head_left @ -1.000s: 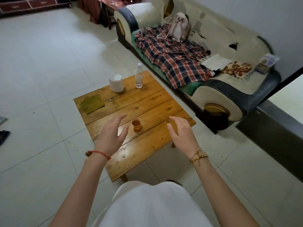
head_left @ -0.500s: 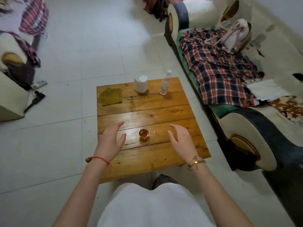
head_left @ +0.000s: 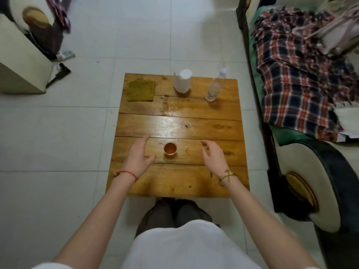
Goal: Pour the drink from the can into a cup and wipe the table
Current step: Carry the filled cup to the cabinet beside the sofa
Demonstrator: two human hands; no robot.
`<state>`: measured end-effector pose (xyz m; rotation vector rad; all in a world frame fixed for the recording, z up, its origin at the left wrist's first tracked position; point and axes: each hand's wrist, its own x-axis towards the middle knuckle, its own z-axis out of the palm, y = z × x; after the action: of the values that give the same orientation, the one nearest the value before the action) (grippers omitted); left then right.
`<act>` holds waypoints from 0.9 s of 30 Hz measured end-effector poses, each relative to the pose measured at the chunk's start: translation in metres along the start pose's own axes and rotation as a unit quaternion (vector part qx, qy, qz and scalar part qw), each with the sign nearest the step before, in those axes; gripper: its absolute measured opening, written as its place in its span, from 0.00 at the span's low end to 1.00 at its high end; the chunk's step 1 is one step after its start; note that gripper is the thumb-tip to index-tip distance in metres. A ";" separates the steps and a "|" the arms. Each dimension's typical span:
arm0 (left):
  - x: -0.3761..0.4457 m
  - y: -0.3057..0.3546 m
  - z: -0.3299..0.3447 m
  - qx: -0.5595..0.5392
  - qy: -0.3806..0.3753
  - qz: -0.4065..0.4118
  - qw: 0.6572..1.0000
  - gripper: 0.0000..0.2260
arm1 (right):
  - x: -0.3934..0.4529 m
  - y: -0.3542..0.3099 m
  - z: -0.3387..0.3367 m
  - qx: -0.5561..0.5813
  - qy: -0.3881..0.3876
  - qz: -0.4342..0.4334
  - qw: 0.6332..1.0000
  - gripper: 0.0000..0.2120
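A person is standing over a low wooden tabletop (head_left: 194, 183), both hands hovering just above its near planks on either side of a small clear cup (head_left: 170, 148). The left hand (head_left: 138, 158) is hanging released, fingers straight and grasping nothing; the right hand (head_left: 212, 157) is likewise empty, its fingers loosely curled, apart from the cup. The cup is sitting upright between them, already holding amber drink, so the pouring appears to be finished. No can is showing anywhere in view. A few small droplets (head_left: 185, 148) are glistening on the wood just right of the cup, and a wet-looking sheen (head_left: 171, 113) is spreading across the middle planks. What seems left is the wiping: a folded olive cloth (head_left: 141, 90) is lying untouched at the far left corner, with a white paper roll (head_left: 183, 81) and a clear plastic bottle (head_left: 214, 88) standing along the far edge. A plaid blanket (head_left: 295, 78) is draped over the sofa at right.
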<state>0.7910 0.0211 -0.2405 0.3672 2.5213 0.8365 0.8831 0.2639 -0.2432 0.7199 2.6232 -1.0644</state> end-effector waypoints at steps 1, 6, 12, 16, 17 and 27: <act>0.006 -0.004 0.011 -0.011 -0.006 -0.014 1.000 0.35 | 0.008 0.007 0.008 -0.001 -0.007 0.007 1.000 0.17; 0.048 -0.030 0.068 -0.026 -0.032 -0.047 0.998 0.38 | 0.054 0.034 0.055 0.025 -0.021 0.039 0.999 0.16; 0.093 -0.073 0.140 -0.051 -0.044 -0.070 0.995 0.44 | 0.101 0.065 0.120 0.066 -0.039 0.068 0.995 0.15; 0.114 -0.097 0.172 -0.073 -0.010 -0.040 0.996 0.42 | 0.121 0.076 0.157 0.094 -0.041 0.064 0.993 0.14; 0.117 -0.101 0.177 -0.088 0.001 -0.034 0.996 0.40 | 0.124 0.077 0.163 0.105 -0.035 0.063 0.992 0.13; 0.122 -0.103 0.189 -0.164 0.042 -0.011 0.986 0.28 | 0.138 0.081 0.191 0.121 -0.059 0.069 0.988 0.13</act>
<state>0.7698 0.0808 -0.4800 0.1978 2.3988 1.2574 0.8102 0.2297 -0.4787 0.8450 2.3323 -1.3549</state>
